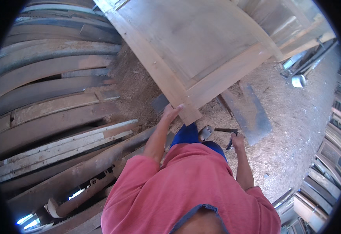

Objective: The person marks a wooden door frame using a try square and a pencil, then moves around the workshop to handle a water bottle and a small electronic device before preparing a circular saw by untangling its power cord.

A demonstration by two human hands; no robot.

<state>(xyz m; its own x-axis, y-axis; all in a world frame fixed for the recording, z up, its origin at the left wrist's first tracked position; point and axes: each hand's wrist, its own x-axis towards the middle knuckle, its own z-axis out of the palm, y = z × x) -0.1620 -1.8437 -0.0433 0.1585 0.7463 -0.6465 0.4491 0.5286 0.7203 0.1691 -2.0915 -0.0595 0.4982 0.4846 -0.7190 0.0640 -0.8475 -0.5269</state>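
Observation:
A large framed wooden panel (221,33), like a door, reaches from the top of the view down to a corner close in front of me. My left hand (173,112) grips the left edge of its frame near that corner, thumb on the upper face and the other fingers mostly hidden. My right hand (238,140) is closed around a dark L-shaped tool (232,132), held apart from the panel at my right side. One arm of the tool points left; the other hangs below my fingers. Its exact kind is not clear.
Stacked old planks (49,82) fill the left side. Sawdust and shavings (283,144) cover the floor. A grey board (252,113) lies under and beyond the panel corner. A white round container (298,81) stands at the far right, and more timber (330,156) lines the right edge.

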